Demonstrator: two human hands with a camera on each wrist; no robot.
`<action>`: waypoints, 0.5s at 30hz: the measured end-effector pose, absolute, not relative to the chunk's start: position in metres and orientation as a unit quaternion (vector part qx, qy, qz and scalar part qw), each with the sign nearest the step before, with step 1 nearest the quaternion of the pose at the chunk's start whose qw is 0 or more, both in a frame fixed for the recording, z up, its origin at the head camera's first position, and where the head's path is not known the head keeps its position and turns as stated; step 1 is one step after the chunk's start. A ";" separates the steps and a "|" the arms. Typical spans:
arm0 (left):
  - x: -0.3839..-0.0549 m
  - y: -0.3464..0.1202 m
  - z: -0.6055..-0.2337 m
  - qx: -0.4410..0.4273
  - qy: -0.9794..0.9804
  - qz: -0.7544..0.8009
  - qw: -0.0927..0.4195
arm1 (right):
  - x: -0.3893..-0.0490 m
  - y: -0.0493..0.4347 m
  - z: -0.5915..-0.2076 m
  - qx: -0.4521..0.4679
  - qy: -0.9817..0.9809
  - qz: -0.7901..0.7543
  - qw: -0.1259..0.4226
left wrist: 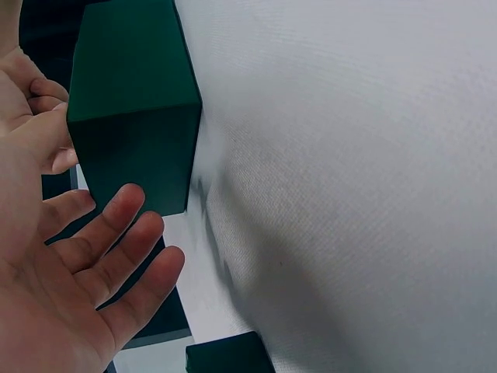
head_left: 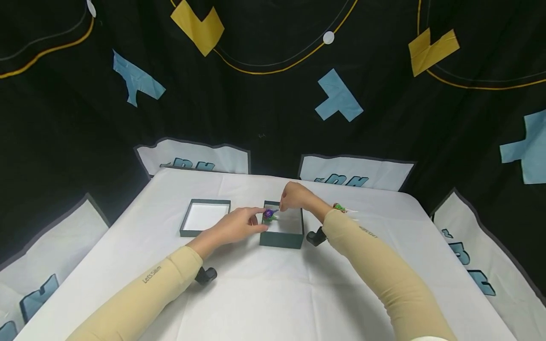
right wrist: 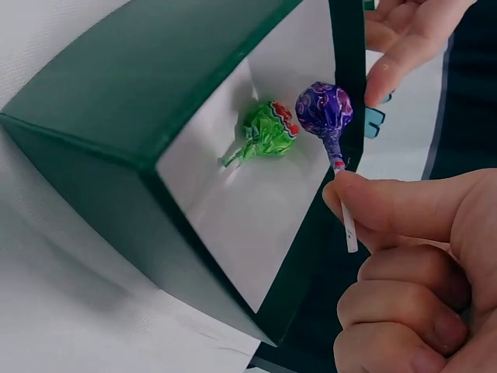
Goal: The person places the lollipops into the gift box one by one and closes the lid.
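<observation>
A dark green box (head_left: 281, 240) with a white inside stands open at the table's middle. My right hand (head_left: 293, 196) pinches the white stick of a purple-wrapped lollipop (right wrist: 324, 109) and holds its head just over the box's (right wrist: 140, 85) opening. A green-wrapped lollipop (right wrist: 268, 130) lies inside on the white floor. My left hand (head_left: 241, 224) reaches to the box's left rim with fingers straight, and its fingertips (right wrist: 392, 66) show near the purple lollipop. In the left wrist view the palm (left wrist: 78, 264) is open beside the box (left wrist: 132, 93).
A shallow green tray with a white inside (head_left: 204, 202) lies to the box's left. Another wrapped lollipop (head_left: 340, 207) rests on the white cloth (head_left: 273, 293) by my right wrist. Black patterned curtains (head_left: 264, 109) enclose the table.
</observation>
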State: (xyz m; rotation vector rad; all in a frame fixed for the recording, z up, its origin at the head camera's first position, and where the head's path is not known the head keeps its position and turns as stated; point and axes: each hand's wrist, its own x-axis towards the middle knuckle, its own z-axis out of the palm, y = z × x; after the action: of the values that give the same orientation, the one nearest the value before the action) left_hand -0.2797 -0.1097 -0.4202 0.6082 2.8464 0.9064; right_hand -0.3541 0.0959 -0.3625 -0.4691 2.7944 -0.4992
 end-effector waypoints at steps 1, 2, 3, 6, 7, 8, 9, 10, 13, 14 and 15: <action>-0.280 -0.110 -0.421 0.201 0.933 0.296 0.046 | -0.354 0.096 -0.363 -0.158 0.964 -0.170 0.133; -0.279 -0.109 -0.421 0.203 0.932 0.296 0.046 | -0.354 0.096 -0.364 -0.155 0.964 -0.169 0.134; -0.279 -0.109 -0.421 0.204 0.932 0.296 0.046 | -0.354 0.096 -0.365 -0.153 0.965 -0.167 0.136; -0.278 -0.108 -0.421 0.208 0.931 0.298 0.045 | -0.353 0.096 -0.369 -0.154 0.966 -0.156 0.139; -0.278 -0.108 -0.421 0.209 0.930 0.298 0.046 | -0.353 0.096 -0.370 -0.154 0.966 -0.153 0.139; -0.278 -0.107 -0.421 0.211 0.930 0.298 0.046 | -0.353 0.096 -0.371 -0.155 0.967 -0.148 0.138; -0.279 -0.107 -0.421 0.212 0.929 0.299 0.047 | -0.353 0.095 -0.372 -0.155 0.968 -0.142 0.138; -0.279 -0.107 -0.421 0.214 0.929 0.298 0.046 | -0.353 0.095 -0.373 -0.156 0.968 -0.140 0.136; -0.279 -0.108 -0.420 0.214 0.929 0.298 0.045 | -0.354 0.093 -0.375 -0.161 0.969 -0.133 0.132; -0.279 -0.108 -0.420 0.214 0.929 0.298 0.044 | -0.353 0.093 -0.376 -0.163 0.969 -0.132 0.131; -0.279 -0.108 -0.419 0.214 0.929 0.297 0.043 | -0.353 0.092 -0.376 -0.165 0.969 -0.131 0.130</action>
State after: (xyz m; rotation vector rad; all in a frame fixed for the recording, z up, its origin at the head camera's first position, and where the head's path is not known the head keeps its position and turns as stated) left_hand -0.2788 -0.1078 -0.4193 0.6544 2.8422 0.9094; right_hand -0.3533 0.0925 -0.3764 -0.4797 2.8151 -0.3815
